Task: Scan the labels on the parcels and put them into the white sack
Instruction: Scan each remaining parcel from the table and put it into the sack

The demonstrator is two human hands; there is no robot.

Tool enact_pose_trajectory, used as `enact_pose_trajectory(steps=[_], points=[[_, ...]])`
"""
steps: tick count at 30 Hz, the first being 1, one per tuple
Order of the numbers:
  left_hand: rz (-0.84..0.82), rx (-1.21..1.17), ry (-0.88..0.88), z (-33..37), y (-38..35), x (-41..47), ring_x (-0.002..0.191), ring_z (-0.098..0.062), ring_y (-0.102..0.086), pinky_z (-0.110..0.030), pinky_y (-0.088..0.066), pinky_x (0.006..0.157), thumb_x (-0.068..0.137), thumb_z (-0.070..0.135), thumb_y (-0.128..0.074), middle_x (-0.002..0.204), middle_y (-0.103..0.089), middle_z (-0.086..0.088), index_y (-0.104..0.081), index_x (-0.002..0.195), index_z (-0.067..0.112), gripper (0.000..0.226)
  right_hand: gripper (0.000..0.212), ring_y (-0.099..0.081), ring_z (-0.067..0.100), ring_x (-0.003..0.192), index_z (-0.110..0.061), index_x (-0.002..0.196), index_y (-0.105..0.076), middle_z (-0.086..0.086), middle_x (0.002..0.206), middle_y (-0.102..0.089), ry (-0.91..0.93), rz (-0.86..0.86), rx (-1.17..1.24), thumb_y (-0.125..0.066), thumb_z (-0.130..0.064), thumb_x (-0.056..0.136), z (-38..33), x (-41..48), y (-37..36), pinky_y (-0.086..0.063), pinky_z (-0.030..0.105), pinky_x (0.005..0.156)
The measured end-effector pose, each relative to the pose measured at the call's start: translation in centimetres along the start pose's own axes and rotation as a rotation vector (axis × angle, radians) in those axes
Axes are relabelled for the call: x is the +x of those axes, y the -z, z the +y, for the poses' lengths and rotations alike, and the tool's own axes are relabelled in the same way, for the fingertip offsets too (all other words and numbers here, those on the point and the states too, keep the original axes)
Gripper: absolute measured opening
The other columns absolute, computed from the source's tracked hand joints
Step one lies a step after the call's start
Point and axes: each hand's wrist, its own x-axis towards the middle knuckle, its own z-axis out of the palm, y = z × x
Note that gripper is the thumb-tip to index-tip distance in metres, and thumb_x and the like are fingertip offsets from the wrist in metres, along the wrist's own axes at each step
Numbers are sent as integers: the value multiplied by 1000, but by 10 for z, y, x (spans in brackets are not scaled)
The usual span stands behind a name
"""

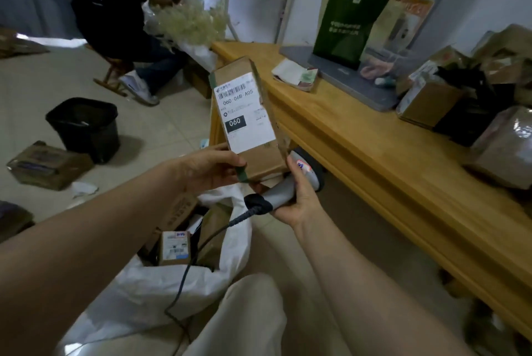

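now | left grip [210,167] holds parcel [260,155] | right grip [299,200] holds scanner [280,193] | white sack [138,295] below | bench [374,154] beside

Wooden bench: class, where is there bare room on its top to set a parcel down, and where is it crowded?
Bare wood runs along the front edge of the wooden bench, between the folded papers and the film-wrapped parcel, in front of the grey board. The right end is crowded with a heap of parcels.
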Motion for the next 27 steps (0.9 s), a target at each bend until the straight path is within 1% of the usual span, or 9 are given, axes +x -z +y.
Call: enact_pose_trajectory(steps=[6,8,10,13,15,19,22,25,27], points=[[162,69,113,-10,72,-24,103,-24,-67,-35,-55,83,65,-8,-65,112,-71,-9,-61,114,16,56,37,-67,35,92,-7,98,-68,18,91,-74,-46,104,-86,-82,-21,67,29,36,-13,-53,48,78],[443,170,151,-21,106,-31,95,-25,-67,-33,-55,77,75,-8,-63,108,-69,-15,-61,107,11,37,31,-66,33,99,-5,101,-70,16,98,-74,-55,189,-194,-80,-20,75,38,50,-15,-53,48,89],[783,370,225,-40,141,-38,87,-29,-61,-34,-51,76,82,-2,-62,105,-64,-22,-62,95,4,14,44,-64,35,105,-6,113,-66,16,112,-70,-49,285,-330,-83,-15,73,48,64,-16,-51,50,95],[1056,511,354,-77,181,-49,89,-37,-57,-38,-45,72,84,7,-64,104,-58,-28,-56,112,-9,32,45,-65,32,99,-11,101,-60,14,113,-67,37,384,-559,-87,-7,65,68,83,-19,-53,51,91],[1119,496,423,-103,199,-55,90,-40,-57,-40,-44,72,88,9,-60,101,-56,-27,-52,117,-11,36,45,-67,29,91,-18,86,-54,11,104,-68,102,410,-702,-90,-8,59,82,99,-19,-56,48,86],[1155,348,515,-151,225,-55,121,-49,-46,-50,-41,98,96,8,-54,133,-46,-35,-44,131,-14,43,50,-55,12,71,-29,77,-46,-9,79,-57,161,358,-917,-90,-13,58,104,125,-23,-49,30,75],[1197,189,547,-179,238,-52,131,-43,-41,-48,-36,107,95,13,-56,143,-40,-28,-40,138,-9,51,48,-58,18,85,-26,87,-50,-7,84,-57,133,337,-1021,-89,-14,61,119,144,-20,-49,31,79],[1226,79,597,-198,247,-51,123,-44,-48,-46,-44,99,92,28,-62,138,-45,-25,-40,137,-8,61,54,-59,18,88,-24,98,-51,-5,93,-58,85,347,-1099,-90,-17,60,132,159,-14,-51,33,79],[1214,-3,585,-203,252,-52,116,-44,-54,-46,-48,94,88,28,-68,132,-50,-26,-42,133,-8,63,54,-58,18,86,-27,91,-48,-6,90,-56,60,361,-1141,-91,-20,59,139,167,-9,-53,34,77]])
